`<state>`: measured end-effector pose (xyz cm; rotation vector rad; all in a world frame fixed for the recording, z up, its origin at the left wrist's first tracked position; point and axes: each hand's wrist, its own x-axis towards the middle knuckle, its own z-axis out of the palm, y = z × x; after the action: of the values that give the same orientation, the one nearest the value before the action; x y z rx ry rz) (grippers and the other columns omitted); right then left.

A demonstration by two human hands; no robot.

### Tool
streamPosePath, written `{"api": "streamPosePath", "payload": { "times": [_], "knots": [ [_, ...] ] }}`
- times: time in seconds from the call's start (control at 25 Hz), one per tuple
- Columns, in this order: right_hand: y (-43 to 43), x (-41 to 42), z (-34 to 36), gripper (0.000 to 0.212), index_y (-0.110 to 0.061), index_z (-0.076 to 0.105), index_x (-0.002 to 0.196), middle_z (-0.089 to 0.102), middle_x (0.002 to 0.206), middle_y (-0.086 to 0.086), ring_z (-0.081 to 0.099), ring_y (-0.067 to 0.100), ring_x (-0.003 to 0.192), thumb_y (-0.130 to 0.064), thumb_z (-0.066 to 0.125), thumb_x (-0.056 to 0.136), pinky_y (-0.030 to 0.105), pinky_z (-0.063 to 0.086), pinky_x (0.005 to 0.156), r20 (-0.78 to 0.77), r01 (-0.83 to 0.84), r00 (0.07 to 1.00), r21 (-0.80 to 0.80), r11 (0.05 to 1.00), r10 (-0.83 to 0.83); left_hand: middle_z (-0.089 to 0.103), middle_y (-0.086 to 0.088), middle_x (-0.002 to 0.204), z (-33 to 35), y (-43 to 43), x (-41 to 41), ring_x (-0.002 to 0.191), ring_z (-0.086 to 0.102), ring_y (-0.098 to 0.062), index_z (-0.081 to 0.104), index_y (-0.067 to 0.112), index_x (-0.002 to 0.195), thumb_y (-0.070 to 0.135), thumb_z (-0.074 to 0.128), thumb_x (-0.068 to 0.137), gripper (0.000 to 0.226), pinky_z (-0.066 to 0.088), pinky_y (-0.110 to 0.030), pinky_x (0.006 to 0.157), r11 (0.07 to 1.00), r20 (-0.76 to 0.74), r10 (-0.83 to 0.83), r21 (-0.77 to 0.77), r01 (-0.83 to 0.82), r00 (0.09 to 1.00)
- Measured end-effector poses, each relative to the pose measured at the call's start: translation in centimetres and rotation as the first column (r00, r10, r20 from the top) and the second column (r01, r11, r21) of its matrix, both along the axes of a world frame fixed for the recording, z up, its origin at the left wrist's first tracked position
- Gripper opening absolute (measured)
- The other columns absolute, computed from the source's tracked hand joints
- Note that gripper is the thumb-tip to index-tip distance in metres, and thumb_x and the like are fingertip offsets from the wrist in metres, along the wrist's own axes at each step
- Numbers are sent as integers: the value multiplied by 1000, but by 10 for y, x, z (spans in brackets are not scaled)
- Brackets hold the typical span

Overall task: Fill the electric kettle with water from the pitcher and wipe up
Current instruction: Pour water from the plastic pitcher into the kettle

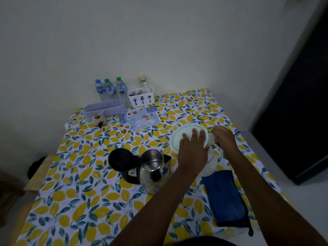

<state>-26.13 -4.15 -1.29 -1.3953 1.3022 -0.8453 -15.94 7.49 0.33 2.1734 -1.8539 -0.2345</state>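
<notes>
The left hand (pixel 192 150) covers much of the pitcher's lid (pixel 184 134); the pitcher body (pixel 212 165) is mostly hidden. The right hand (pixel 224 139) hides the handle. Cutlery in the caddy (pixel 141 98) is too small to tell.

- The near left of the lemon-print tablecloth (pixel 74 201) lies bare, open to a reach.
- The kettle (pixel 152 171), lid (pixel 120 159) flipped open leftward, stands mid-table.
- Right of it, both forearms, the pitcher (pixel 211 162) and blue cloth (pixel 225 197) crowd the passage.
- Far left edge: bottles (pixel 110 89), cutlery caddy (pixel 141 98), lilac box (pixel 104 107) line the wall.
</notes>
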Motion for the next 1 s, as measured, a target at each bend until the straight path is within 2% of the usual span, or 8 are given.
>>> {"api": "streamPosePath", "payload": {
  "times": [0.08, 0.16, 0.28, 0.44, 0.64, 0.8, 0.92, 1.0],
  "knots": [
    [-14, -22, -12, 14, -16, 58, 73, 53, 70, 1, 49, 16, 63, -19, 55, 87, 31, 41, 61, 31, 54, 998, 39, 998, -55, 13, -12, 160, -4, -16, -12, 142, 11, -48, 14, 18, 151, 43, 36, 99, 61, 19, -55, 113, 996, -22, -82, 15, 83, 996],
    [-31, -43, -23, 22, -20, 58, 64, 51, 69, 2, 48, 19, 66, -19, 57, 86, 33, 39, 63, 59, 142, 987, 86, 986, -148, 11, -9, 161, -10, -32, -22, 145, 8, -41, 13, 17, 151, 43, 41, 98, 66, 17, -52, 116, 986, -72, -161, 21, 163, 984],
    [-57, -75, -31, 25, -19, 54, 60, 49, 63, 4, 47, 9, 48, -17, 59, 84, 21, 35, 45, 68, 235, 966, 173, 956, -250, 9, -10, 161, -23, -59, -40, 146, 6, -35, 12, 11, 151, 39, 47, 96, 70, 15, -48, 118, 965, -103, -259, 7, 261, 960],
    [-88, -107, -47, 17, -12, 56, 69, 43, 58, 5, 37, 13, 45, -17, 59, 86, 25, 30, 47, 138, 231, 958, 138, 963, -250, 6, -10, 161, -39, -93, -65, 147, 2, -32, 14, 10, 150, 31, 49, 96, 68, 13, -45, 118, 940, -84, -338, 11, 340, 937],
    [-124, -124, -67, 15, -5, 58, 79, 37, 55, 9, 29, 15, 40, -19, 58, 85, 20, 22, 39, 201, 239, 941, 173, 956, -272, 13, -11, 160, -65, -128, -76, 147, 9, -32, 21, 10, 149, 25, 50, 96, 62, 19, -47, 116, 922, -33, -386, -2, 387, 922],
    [-156, -123, -74, 15, -6, 55, 68, 35, 51, 7, 28, 16, 39, -11, 58, 82, 21, 20, 40, 134, 238, 951, 266, 934, -280, 30, -16, 154, -77, -148, -85, 141, 28, -38, 29, 9, 146, 27, 56, 93, 62, 35, -50, 107, 922, 69, -381, -45, 384, 922],
    [-172, -126, -76, 10, -7, 56, 64, 39, 56, 12, 32, 19, 47, -12, 56, 73, 23, 25, 42, 118, 234, 954, 282, 931, -275, 40, -16, 149, -80, -159, -97, 135, 39, -37, 36, 9, 142, 31, 61, 89, 63, 42, -47, 102, 936, 122, -342, -46, 349, 932],
    [-174, -133, -82, 13, -5, 55, 66, 45, 60, 13, 38, 20, 49, -7, 51, 78, 22, 31, 40, 74, 249, 959, 237, 939, -274, 44, -15, 146, -80, -164, -109, 132, 44, -36, 41, 8, 140, 33, 64, 86, 63, 46, -44, 99, 943, 123, -326, -23, 331, 937]
  ]
}}
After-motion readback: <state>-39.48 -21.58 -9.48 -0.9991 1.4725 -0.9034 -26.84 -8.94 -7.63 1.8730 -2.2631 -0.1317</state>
